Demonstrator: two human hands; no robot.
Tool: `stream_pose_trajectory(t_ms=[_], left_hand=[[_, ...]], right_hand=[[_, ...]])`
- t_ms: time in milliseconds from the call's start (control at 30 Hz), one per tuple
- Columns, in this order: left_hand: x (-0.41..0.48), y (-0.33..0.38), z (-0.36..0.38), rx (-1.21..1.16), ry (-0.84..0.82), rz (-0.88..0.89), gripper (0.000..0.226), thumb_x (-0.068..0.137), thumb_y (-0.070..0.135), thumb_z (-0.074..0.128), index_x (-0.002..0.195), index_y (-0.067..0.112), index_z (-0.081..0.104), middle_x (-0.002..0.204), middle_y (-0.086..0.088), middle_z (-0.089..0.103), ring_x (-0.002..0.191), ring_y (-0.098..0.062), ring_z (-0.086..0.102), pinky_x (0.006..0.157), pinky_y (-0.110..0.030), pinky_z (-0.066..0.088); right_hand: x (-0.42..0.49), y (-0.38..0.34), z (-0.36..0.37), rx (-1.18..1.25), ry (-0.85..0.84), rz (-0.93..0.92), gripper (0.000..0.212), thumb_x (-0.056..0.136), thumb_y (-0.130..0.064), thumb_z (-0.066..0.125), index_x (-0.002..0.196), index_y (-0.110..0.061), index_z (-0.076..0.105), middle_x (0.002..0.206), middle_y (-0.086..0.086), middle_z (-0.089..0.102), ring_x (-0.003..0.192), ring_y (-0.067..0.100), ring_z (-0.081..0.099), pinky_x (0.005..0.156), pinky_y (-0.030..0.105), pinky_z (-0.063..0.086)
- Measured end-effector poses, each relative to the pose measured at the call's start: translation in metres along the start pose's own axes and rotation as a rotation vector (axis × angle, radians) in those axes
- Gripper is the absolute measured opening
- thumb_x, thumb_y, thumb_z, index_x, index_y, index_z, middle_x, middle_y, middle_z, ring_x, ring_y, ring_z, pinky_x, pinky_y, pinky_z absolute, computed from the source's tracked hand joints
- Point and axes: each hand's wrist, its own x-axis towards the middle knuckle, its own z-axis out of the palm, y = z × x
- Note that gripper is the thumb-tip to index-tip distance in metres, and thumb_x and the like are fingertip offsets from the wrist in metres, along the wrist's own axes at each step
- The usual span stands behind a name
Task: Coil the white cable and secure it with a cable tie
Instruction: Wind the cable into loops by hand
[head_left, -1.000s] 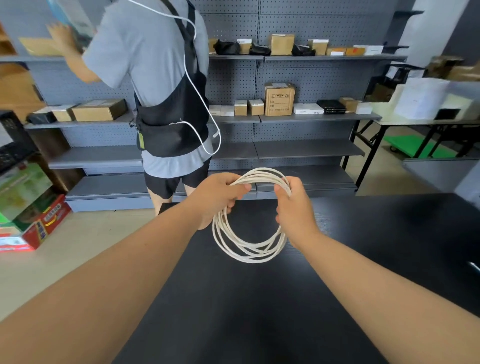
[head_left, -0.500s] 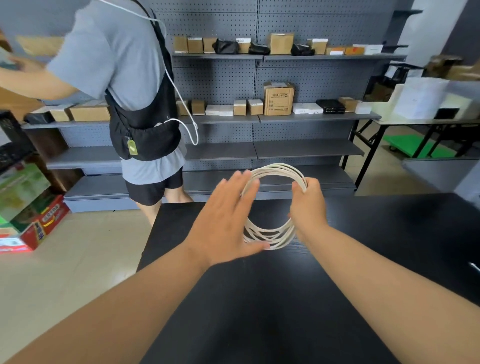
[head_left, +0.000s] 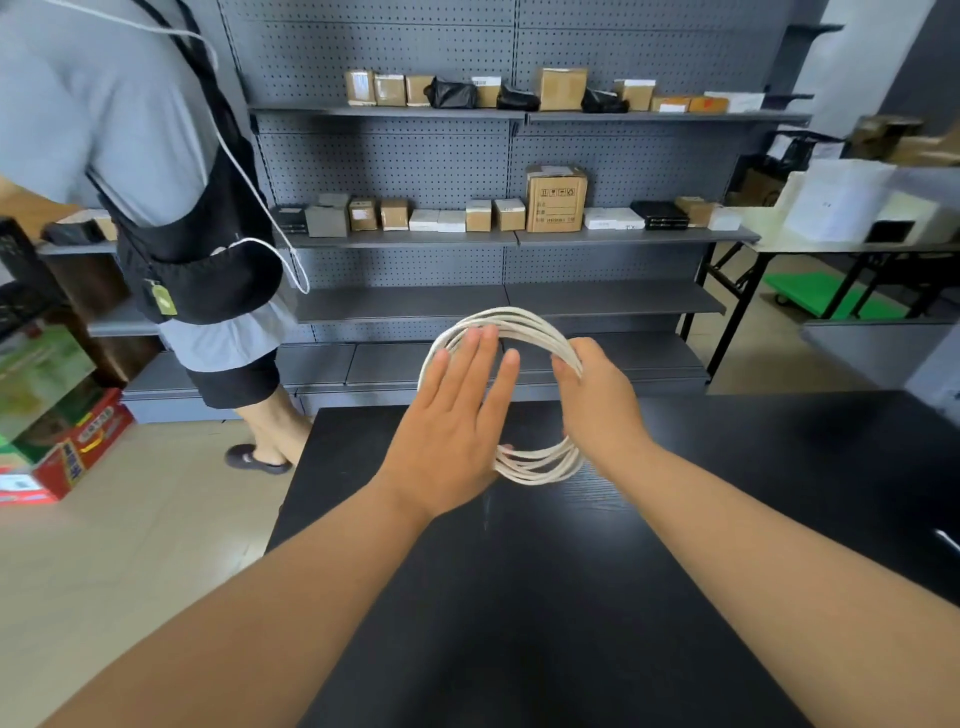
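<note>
The white cable (head_left: 540, 462) is wound into a round coil of several loops, held upright above the black table (head_left: 571, 597). My right hand (head_left: 597, 400) grips the coil's right side, fingers closed around the strands. My left hand (head_left: 457, 415) is flat and spread, fingers pointing up, palm against the coil's left side and covering much of it. The top arc of the coil shows above my fingertips and its bottom arc hangs between my wrists. No cable tie is in view.
A person in a grey shirt with a black bag (head_left: 197, 260) stands at the left by grey shelving (head_left: 509, 239) holding small boxes. Colourful cartons (head_left: 52, 415) sit on the floor at left. A folding table (head_left: 841, 244) stands at the right.
My left hand let go of the coil's top and opened flat against its left side. The coil rose and tilted more edge-on. The person behind stepped left.
</note>
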Motion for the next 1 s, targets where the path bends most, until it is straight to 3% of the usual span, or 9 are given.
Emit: stream_pose_trajectory(t_ms=[67,167,400,567,667,733,833,900,1000], left_hand=[[0.002,-0.006,-0.001,0.023,-0.069,-0.019,0.095,0.071,0.034,0.071,0.142,-0.003,0.019,0.147,-0.027,0.019,0.139,-0.042,0.017,0.116,-0.048,0.007],[0.003,-0.01,-0.003,0.07,-0.134,-0.024,0.107,0.064,0.047,0.075,0.142,-0.004,0.021,0.148,-0.027,0.014,0.138,-0.044,0.016,0.116,-0.049,0.006],[-0.003,-0.009,-0.002,0.086,-0.209,0.021,0.095,0.068,0.039,0.067,0.143,0.002,0.024,0.149,-0.021,0.031,0.141,-0.034,0.021,0.115,-0.047,0.014],[-0.006,-0.016,0.002,-0.002,-0.26,-0.006,0.1,0.059,0.042,0.076,0.138,0.0,0.032,0.131,-0.015,0.056,0.127,-0.033,0.05,0.11,-0.045,0.024],[-0.007,-0.019,0.003,-0.053,-0.258,0.005,0.078,0.056,0.037,0.077,0.123,0.003,0.054,0.1,-0.008,0.067,0.098,-0.028,0.065,0.103,-0.042,0.04],[-0.006,-0.022,0.003,-0.077,-0.255,0.022,0.045,0.056,0.027,0.075,0.096,0.01,0.065,0.079,-0.003,0.066,0.073,-0.024,0.064,0.085,-0.036,0.052],[-0.003,-0.024,0.002,-0.101,-0.306,0.064,0.024,0.055,0.021,0.076,0.068,0.015,0.057,0.056,0.002,0.056,0.05,-0.021,0.052,0.055,-0.027,0.045],[-0.003,-0.023,0.0,-0.116,-0.328,0.09,0.025,0.054,0.022,0.076,0.067,0.016,0.056,0.055,0.003,0.055,0.048,-0.02,0.051,0.052,-0.024,0.041],[-0.004,-0.02,0.001,-0.208,-0.367,0.043,0.03,0.061,0.028,0.072,0.09,0.021,0.064,0.074,0.005,0.061,0.061,-0.018,0.059,0.059,-0.026,0.041]], right_hand=[[-0.002,-0.001,-0.002,-0.138,-0.076,-0.049,0.021,0.099,-0.025,0.035,0.101,-0.011,0.05,0.071,0.006,0.051,0.071,0.031,0.05,0.061,0.037,0.042],[-0.005,0.0,-0.001,-0.313,-0.154,-0.086,0.021,0.099,-0.024,0.035,0.105,-0.011,0.05,0.081,0.011,0.054,0.074,0.031,0.047,0.062,0.033,0.034],[-0.011,-0.008,0.004,-0.494,-0.318,-0.222,0.023,0.099,-0.022,0.038,0.112,-0.008,0.051,0.096,0.017,0.06,0.078,0.03,0.047,0.067,0.035,0.036],[-0.012,-0.011,0.007,-0.59,-0.422,-0.249,0.02,0.098,-0.024,0.039,0.104,-0.008,0.05,0.1,0.015,0.062,0.081,0.028,0.048,0.071,0.036,0.039],[-0.014,-0.011,0.006,-0.62,-0.483,-0.255,0.022,0.098,-0.026,0.041,0.103,-0.008,0.053,0.096,0.012,0.058,0.081,0.025,0.047,0.07,0.033,0.035],[-0.015,-0.012,0.004,-0.611,-0.52,-0.261,0.019,0.097,-0.027,0.044,0.1,-0.011,0.054,0.089,0.006,0.051,0.082,0.023,0.046,0.069,0.03,0.033],[-0.016,-0.011,0.003,-0.591,-0.601,-0.264,0.02,0.095,-0.032,0.046,0.094,-0.014,0.054,0.087,0.0,0.05,0.083,0.019,0.046,0.072,0.031,0.036],[-0.017,-0.008,0.003,-0.574,-0.619,-0.261,0.023,0.094,-0.034,0.047,0.097,-0.013,0.056,0.087,-0.001,0.052,0.084,0.019,0.049,0.076,0.033,0.04],[-0.016,-0.005,0.003,-0.57,-0.625,-0.27,0.023,0.096,-0.032,0.045,0.1,-0.012,0.056,0.089,-0.002,0.052,0.084,0.017,0.048,0.077,0.031,0.039]])
